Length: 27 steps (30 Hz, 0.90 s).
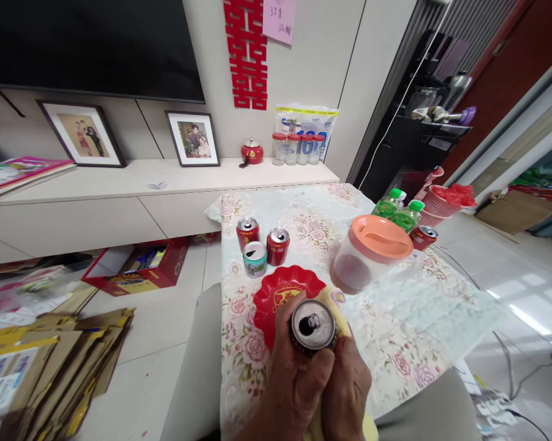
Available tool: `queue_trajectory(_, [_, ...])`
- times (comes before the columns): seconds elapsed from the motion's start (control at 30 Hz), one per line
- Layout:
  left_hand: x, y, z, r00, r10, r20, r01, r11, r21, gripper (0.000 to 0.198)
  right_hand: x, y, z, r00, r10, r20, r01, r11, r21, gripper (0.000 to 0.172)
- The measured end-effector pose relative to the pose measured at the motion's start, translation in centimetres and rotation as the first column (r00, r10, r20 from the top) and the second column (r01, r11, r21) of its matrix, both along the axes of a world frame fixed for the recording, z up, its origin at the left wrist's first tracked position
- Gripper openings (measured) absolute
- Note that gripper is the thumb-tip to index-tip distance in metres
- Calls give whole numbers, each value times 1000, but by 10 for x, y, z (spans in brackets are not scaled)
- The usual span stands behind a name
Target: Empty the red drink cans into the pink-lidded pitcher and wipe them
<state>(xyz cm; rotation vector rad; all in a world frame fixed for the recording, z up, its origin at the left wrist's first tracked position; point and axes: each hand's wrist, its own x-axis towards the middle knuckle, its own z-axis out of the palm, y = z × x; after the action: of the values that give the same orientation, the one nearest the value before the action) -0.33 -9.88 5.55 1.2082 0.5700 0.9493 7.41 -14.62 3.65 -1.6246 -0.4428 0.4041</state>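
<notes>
An opened drink can (319,309) stands upright in my left hand (291,383), whose fingers and thumb wrap round its side. My right hand (349,383) is closed on a yellow cloth (327,299) and presses it against the can's right side. Just beyond the can lies a red scalloped plate (267,293), partly covered by my hands. Two red cans (248,231) and a shorter teal can (255,263) are grouped behind the plate, all with opened tops.
A pitcher (353,269) with an orange lid stands right of the plate. Behind it are green-capped bottles (407,217), another red can (423,237) and a pink basket (434,205). A flowered cloth (312,226) covers the table. Flattened cardboard (73,355) lies on the floor at left.
</notes>
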Motion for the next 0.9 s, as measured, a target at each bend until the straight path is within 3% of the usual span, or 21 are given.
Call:
queue_trajectory(0.1, [3, 4, 4, 999, 29, 28, -30, 999, 35, 71, -7, -3, 2, 991, -73, 108, 62, 992, 105, 64])
queue_trajectory(0.2, [4, 5, 10, 999, 24, -37, -21, 996, 82, 61, -1, -3, 7, 949, 5, 314, -97, 956, 278, 53])
queue_trajectory(0.27, [4, 5, 13, 998, -9, -59, 16, 994, 107, 60, 8, -4, 11, 930, 90, 357, -198, 939, 281, 49])
queue_trajectory(0.43, [3, 6, 10, 999, -40, -14, 42, 990, 133, 65, 20, -3, 26, 969, 233, 88, -245, 953, 178, 67])
queue_trajectory(0.6, [3, 8, 6, 997, 76, -17, -68, 954, 291, 56, 19, 9, 34, 960, 168, -222, -134, 978, 162, 71])
queue_trajectory(0.7, [4, 11, 9, 993, 122, -2, -115, 943, 312, 55, 23, 18, 31, 941, 198, -273, -159, 974, 159, 75])
queue_trajectory(0.9, [3, 19, 12, 994, 108, 20, -110, 979, 171, 58, 15, 23, 20, 938, 200, -283, -159, 974, 162, 79])
